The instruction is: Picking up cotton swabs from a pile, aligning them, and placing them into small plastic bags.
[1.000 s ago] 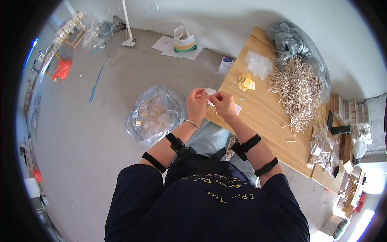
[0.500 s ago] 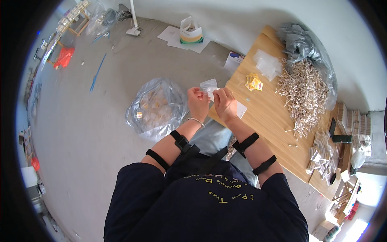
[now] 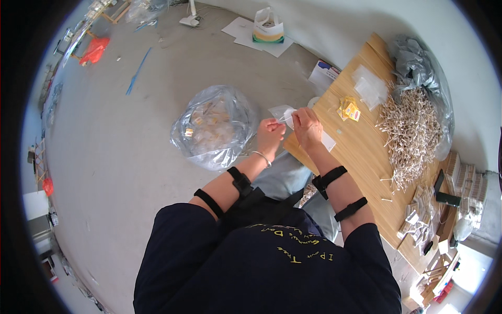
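Fingers of both hands pinch a small clear plastic pouch (image 3: 285, 114) held up between them, above the near edge of the wooden board (image 3: 361, 152); the left hand (image 3: 270, 137) is curled into a loose fist with its fingertips closed on the pouch's lower left corner, while the right hand (image 3: 307, 128) grips it from the right side with thumb and forefinger shut on the film. Just left of the hands, on the grey floor (image 3: 120, 157), sits a bulging clear bag (image 3: 214, 128) full of small packets. On the board lie a flat white slip (image 3: 328, 141) just beside the right wrist, a few yellow sachets (image 3: 349, 110), a stack of clear pouches (image 3: 370, 86) and a large heap of pale wooden sticks (image 3: 413, 133), well apart from the hands
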`<state>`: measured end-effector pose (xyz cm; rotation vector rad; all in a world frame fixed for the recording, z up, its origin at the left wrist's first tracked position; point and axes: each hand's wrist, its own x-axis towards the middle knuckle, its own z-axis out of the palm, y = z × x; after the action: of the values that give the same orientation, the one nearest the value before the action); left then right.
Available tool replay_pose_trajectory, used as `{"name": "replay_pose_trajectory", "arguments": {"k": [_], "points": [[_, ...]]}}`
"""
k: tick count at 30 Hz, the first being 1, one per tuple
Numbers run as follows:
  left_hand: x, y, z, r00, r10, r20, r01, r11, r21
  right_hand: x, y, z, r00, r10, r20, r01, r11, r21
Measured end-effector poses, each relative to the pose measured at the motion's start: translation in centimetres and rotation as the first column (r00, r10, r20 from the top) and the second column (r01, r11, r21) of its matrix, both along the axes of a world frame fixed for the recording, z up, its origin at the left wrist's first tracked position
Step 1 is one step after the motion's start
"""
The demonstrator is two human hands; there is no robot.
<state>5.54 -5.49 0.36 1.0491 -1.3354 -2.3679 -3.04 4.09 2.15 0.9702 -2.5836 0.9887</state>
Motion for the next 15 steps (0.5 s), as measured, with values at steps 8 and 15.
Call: {"name": "replay_pose_trajectory", "arguments": {"k": [8, 15], "points": [[-3.3, -2.4, -1.3, 0.994, 0.088, 0.061, -0.087, 0.996, -0.024, -3.0, -1.7, -1.1, 0.992, 0.121, -0.034, -0.122, 0.992, -0.038], [-3.7, 0.3, -2.5, 0.987, 0.151, 0.058, -0.156, 0.984, 0.082, -5.1, -0.2, -1.6, 0.973, 0.192, 0.131, -0.201, 0.978, 0.052]]}}
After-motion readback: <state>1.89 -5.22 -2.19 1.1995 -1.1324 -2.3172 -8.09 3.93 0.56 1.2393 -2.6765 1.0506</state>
